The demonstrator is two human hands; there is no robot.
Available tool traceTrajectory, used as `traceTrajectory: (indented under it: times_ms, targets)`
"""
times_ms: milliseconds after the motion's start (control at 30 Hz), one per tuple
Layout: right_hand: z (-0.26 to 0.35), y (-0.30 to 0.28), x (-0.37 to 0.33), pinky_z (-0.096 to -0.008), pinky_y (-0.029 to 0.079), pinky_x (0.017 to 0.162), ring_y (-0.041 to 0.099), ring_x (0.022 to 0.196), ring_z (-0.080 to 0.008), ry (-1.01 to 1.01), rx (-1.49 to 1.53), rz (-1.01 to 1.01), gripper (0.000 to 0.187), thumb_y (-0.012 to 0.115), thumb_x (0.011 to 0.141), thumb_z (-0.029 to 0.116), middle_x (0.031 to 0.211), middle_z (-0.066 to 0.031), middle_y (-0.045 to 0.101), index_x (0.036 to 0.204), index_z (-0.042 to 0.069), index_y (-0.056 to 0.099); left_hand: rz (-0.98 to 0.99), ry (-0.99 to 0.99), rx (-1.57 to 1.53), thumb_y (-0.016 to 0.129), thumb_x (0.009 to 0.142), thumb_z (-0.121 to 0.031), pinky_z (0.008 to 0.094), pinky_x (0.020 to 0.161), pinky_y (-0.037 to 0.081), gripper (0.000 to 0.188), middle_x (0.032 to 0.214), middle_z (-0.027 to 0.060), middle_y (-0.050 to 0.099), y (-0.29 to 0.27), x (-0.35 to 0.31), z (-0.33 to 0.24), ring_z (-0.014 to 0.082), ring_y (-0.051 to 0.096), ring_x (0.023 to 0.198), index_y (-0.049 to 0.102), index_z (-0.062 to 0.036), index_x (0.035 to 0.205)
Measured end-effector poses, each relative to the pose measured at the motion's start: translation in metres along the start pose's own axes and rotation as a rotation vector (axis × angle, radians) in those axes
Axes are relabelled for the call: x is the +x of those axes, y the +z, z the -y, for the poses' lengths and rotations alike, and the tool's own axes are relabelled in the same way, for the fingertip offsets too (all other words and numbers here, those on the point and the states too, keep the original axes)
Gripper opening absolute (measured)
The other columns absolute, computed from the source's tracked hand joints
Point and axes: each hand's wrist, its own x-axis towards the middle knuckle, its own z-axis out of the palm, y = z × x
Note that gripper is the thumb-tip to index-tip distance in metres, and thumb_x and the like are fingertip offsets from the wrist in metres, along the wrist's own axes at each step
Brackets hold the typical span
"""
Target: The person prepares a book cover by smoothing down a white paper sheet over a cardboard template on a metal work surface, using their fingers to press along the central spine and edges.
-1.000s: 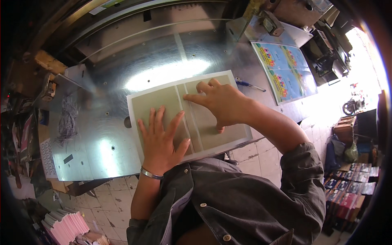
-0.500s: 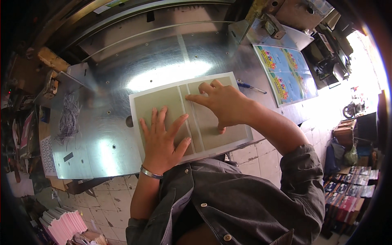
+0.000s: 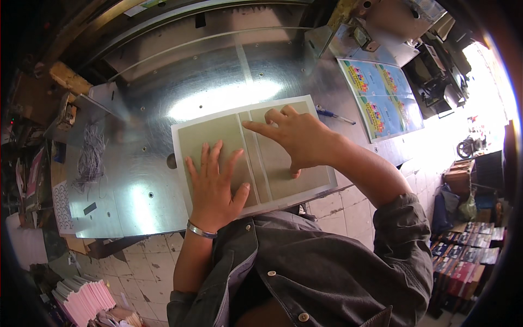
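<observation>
A white sheet lies at the front edge of the metal table, with a left board panel, a narrow spine strip and a right board panel on it. All three are tan-grey, and pale gaps run between them. My left hand rests on the left panel, fingers spread, holding nothing. Over the right panel is my right hand, also with nothing in it. Its index finger points left to the spine strip's far end, its thumb reaches down onto the panel, and the other fingers curl.
A blue pen lies right of the boards, beside colourful printed sheets. Tangled grey string sits on the table's left part. Metal guide blocks stand at the back right. Stacked pink-edged paper is at lower left.
My right index fingertip has slid slightly left across the spine strip. My left index finger and thumb have drawn back slightly to the left. The boards have barely shifted.
</observation>
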Motion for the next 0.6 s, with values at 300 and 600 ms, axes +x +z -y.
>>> traceTrajectory:
  times_ms: [300, 600]
  targets:
    - [-0.004, 0.010, -0.012, -0.0486, 0.058, 0.111, 0.059, 0.141, -0.0371, -0.083, 0.081, -0.188, 0.157, 0.109, 0.051, 0.017, 0.150, -0.0121, 0.062, 0.182, 0.030, 0.025, -0.054, -0.085, -0.021, 0.076, 0.086, -0.036, 0.0826, 0.128, 0.015, 0.086, 0.171, 0.0227, 0.044, 0.004, 0.001, -0.002, 0.0539, 0.036, 0.161, 0.049, -0.0203, 0.166]
    - [-0.011, 0.012, -0.041, -0.0508, 0.055, 0.113, 0.058, 0.144, -0.0358, 0.113, 0.229, -0.169, 0.155, 0.109, 0.051, 0.016, 0.153, -0.0101, 0.063, 0.182, 0.031, 0.027, 0.029, -0.068, -0.057, 0.084, 0.088, -0.036, 0.0799, 0.128, 0.020, 0.093, 0.173, 0.0196, 0.044, -0.003, 0.011, -0.008, 0.0502, 0.035, 0.164, 0.042, -0.0211, 0.170]
